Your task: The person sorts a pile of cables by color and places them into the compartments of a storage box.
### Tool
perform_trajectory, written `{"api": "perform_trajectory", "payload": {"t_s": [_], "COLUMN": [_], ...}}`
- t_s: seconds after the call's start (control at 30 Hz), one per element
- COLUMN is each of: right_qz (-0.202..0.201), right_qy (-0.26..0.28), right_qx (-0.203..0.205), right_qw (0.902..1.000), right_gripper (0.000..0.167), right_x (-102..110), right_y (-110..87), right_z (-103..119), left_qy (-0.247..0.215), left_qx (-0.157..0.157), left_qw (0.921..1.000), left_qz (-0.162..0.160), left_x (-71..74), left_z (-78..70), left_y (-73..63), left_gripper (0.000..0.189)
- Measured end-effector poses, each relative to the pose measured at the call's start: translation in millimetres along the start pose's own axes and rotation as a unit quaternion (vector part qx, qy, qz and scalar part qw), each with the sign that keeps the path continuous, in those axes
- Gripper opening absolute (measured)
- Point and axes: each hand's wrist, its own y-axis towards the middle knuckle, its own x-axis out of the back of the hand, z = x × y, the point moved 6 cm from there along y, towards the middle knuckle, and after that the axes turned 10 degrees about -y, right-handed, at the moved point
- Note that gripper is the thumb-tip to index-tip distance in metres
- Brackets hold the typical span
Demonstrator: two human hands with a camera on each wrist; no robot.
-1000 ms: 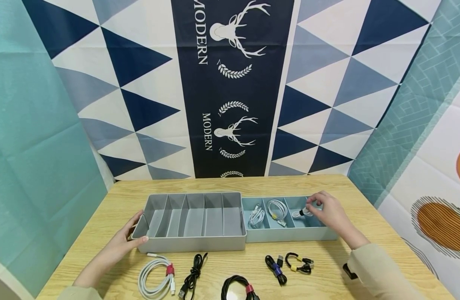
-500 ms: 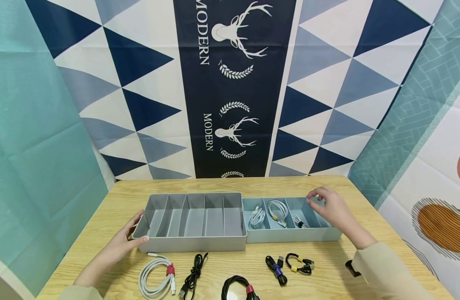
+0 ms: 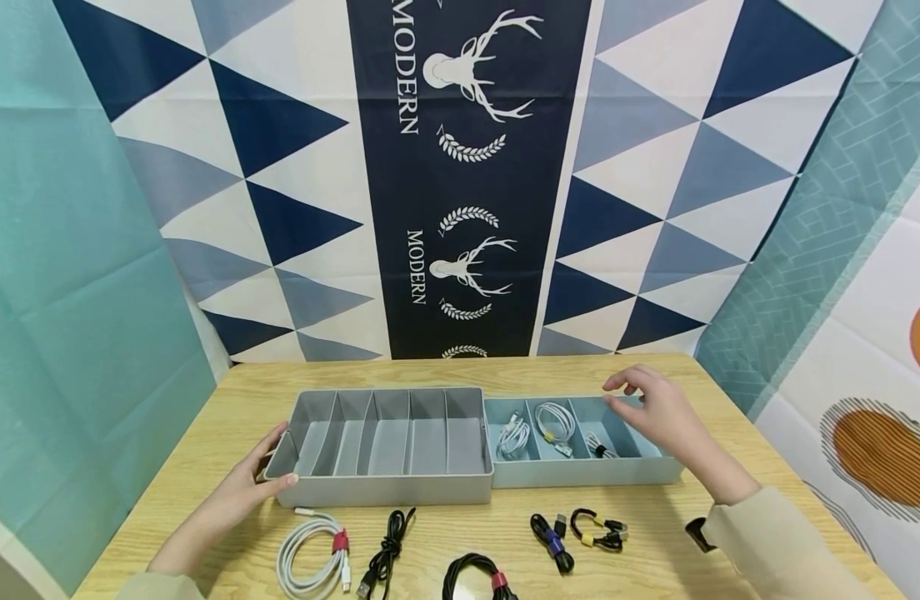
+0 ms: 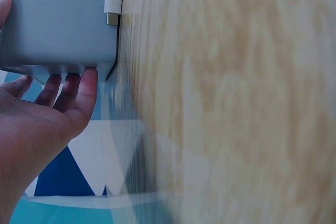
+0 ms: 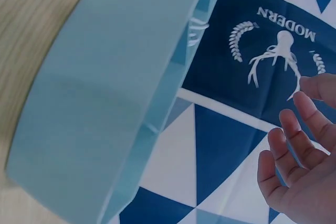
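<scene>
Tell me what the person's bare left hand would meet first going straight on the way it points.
Most likely the rectangular grey plastic organizer with thin dividers: the left hand grips its near end, so the way seems blocked at once.

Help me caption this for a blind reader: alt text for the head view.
A person's left hand holds a grey divided tray; the empty right hand hovers over a blue tray holding white cables. More cables lie in front.
</scene>
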Motion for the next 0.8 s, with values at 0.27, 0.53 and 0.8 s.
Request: {"api": "perform_trajectory", "payload": {"t_s": [0.27,0.53,0.8], "right_qz": [-0.004,-0.005,-0.013], "right_qy": [0.004,0.012,0.024], "right_qx": [-0.001,-0.017,-0.026], "right_qw": [1.0000,0.9998,0.9993], "right_gripper": [0.010,0.011,0.014], "right_x": [10.6,20.4,29.1], "right_y": [2.1,3.3,3.5], "right_z": [14.3,25.1,38.7], "left_qy": [-0.001,0.004,0.006], "left_qx": [0.000,0.002,0.007], "left_qw": [1.0000,1.0000,1.0000], "left_qz": [-0.002,-0.002,0.002], "left_x": [-0.1,-0.5,-0.7], "left_z": [1.5,0.9,1.0], "left_y": [0.4,0.3,0.0], "left_gripper": [0.081,0.081,0.081]}}
